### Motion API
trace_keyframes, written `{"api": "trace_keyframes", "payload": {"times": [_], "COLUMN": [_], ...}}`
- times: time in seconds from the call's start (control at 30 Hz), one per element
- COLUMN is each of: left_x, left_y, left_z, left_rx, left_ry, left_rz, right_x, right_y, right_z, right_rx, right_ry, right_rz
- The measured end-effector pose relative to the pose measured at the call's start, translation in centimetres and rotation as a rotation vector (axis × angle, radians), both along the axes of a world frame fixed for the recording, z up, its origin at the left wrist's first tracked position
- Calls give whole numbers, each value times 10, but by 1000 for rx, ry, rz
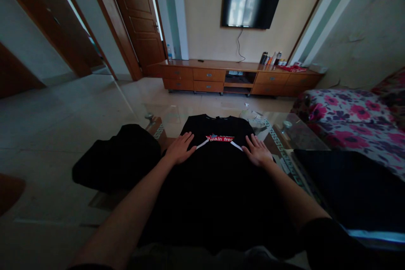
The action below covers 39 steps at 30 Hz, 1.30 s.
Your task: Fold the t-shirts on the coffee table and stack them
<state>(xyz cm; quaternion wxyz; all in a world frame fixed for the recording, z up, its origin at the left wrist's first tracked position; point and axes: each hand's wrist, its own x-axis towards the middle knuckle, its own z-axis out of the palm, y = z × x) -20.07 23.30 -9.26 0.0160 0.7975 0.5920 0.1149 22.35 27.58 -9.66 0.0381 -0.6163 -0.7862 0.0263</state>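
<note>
Left hand [181,148]: open, flat on black shirt [218,185]
Right hand [258,151]: open, flat on it
Red print [220,139]: seemingly "main free"

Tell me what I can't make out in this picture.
All in the head view:
Black shirt: hem lost in darkness.
Pale line above its red print: too small to read.
Left black bundle: folds too dark.
Bottles on the cabinet: labels too small.
Brown object: cut by left edge.

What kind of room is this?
It looks like a living room in someone's home. There's a flat TV on the wall, a long wooden cabinet under it, and a seat with a pink-flowered cover, maybe a sofa.
</note>
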Motion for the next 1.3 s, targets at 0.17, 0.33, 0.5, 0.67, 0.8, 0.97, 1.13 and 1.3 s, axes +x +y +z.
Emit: {"api": "trace_keyframes", "payload": {"times": [0.17,0.33,0.5,0.67,0.8,0.97,1.13,1.3], "left_x": [8,18,5,-10,-10,-24,-58,-82], "left_y": [8,-29,-85,-140,-180,-218,-259,-286], "left_z": [7,26,39,60,80,90,74,52], "left_rx": [38,297,242,233,168,-90,-740,-1186], "left_ry": [35,-14,-95,-55,-71,-315,-463,-373], "left_rz": [21,305,347,330,410,444,261,245], "right_x": [1,9,25,40,54,78,110,129], "right_y": [8,3,-22,-78,-132,-200,-252,-283], "right_z": [0,13,40,70,84,85,85,82], "right_rx": [33,186,333,333,59,-621,-1058,-1086], "right_ry": [66,341,609,637,631,703,616,403], "right_rz": [14,-37,-197,-161,-186,-213,-200,-212]}}
